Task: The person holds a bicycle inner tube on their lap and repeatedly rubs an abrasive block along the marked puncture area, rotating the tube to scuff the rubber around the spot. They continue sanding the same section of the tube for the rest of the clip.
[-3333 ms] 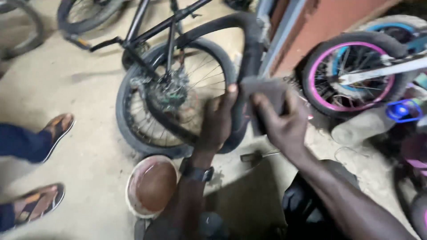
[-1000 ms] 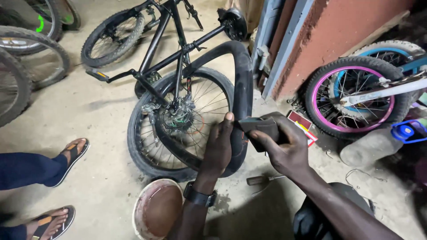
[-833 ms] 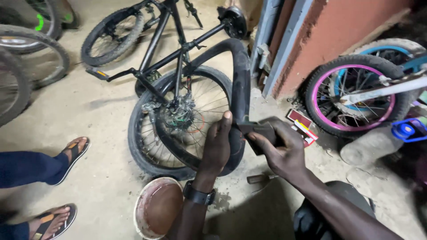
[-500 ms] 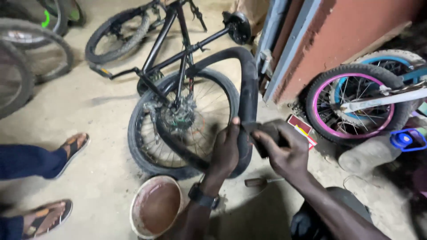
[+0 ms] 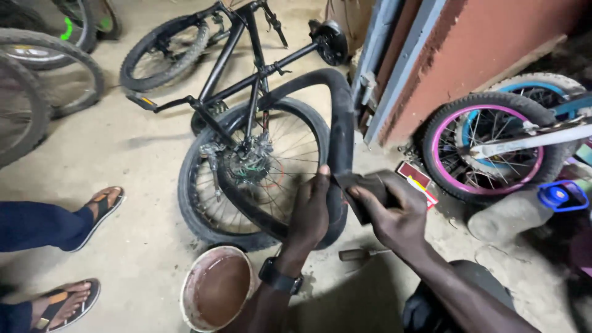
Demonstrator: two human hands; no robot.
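Black rubber inner tube (image 5: pixel 340 129) loops up at frame centre before an upturned bicycle (image 5: pixel 246 123). Left hand (image 5: pixel 310 209) clasps its lower bend; right hand (image 5: pixel 394 213) presses a dark pad (image 5: pixel 364 188) against it. Bowl (image 5: pixel 216 297) sits on the floor below.

Not much moved over these few seconds. The left hand (image 5: pixel 311 209) slid a bit lower along the black inner tube (image 5: pixel 338 129), so more of the loop stood clear above it than at the start. The right hand (image 5: pixel 394 213) shifted the dark pad (image 5: pixel 364 188) from up against the tube's upper bend down to beside the left thumb, maybe rubbing, but it was too blurry to say. The head camera pulled back, so the upturned black bicycle (image 5: pixel 240 92) and the brown-filled bowl (image 5: pixel 216 290) came fully into view.
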